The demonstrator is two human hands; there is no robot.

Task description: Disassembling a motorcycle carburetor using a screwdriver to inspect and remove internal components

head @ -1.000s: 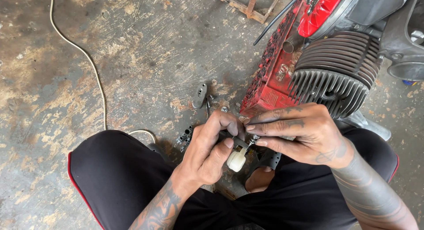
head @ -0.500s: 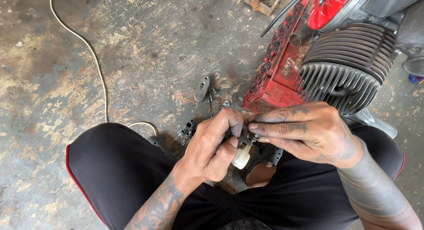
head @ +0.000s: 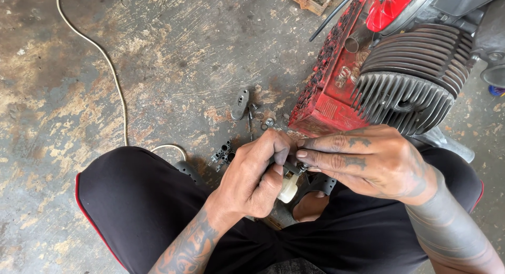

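Observation:
My left hand [head: 258, 174] is closed around a small part with a cream-white plastic end [head: 288, 188] and a dark metal top. My right hand [head: 368, 161] pinches that metal top with thumb and fingers, so both hands meet on the part above my lap. What sits between the fingertips is hidden. Just beyond the hands stands a red engine casing [head: 329, 90] with a grey finned cylinder [head: 410, 79].
Small metal parts lie on the stained concrete floor: a grey oval cover [head: 240, 103], a washer and screws [head: 265, 120], a dark carburettor-like piece [head: 222, 154]. A white cable [head: 113, 74] runs down the left. My knees in black trousers [head: 131, 200] frame the spot.
The camera view has shifted slightly; both hands stay together on the small part, with the fingers only adjusting a little.

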